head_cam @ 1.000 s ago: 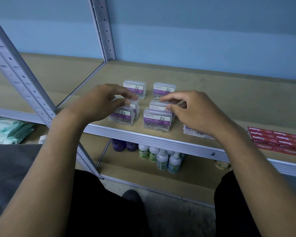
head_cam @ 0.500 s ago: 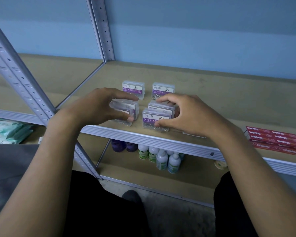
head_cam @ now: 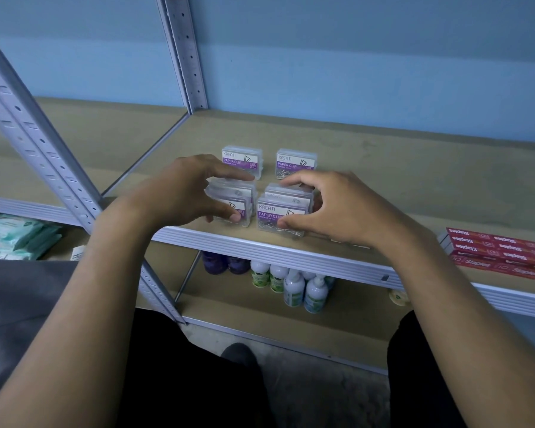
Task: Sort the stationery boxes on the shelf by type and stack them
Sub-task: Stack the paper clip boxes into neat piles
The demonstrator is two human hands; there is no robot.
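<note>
Head view: shelf (head_cam: 383, 186) bare toward the wall; clip boxes near the front lip. Left hand (head_cam: 179, 193) pinches the left stack (head_cam: 244, 196) — right hand (head_cam: 337, 208) pinches the right stack (head_cam: 278, 211). Staple boxes (head_cam: 494, 251) far right, well apart.

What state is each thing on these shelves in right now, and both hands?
Left hand: gripping the left paper clip boxes.
Right hand: gripping the right paper clip boxes.
Two rear paper clip boxes: standing, untouched.
Staples boxes: stacked flat.
Bottles: upright, lower shelf.
</note>
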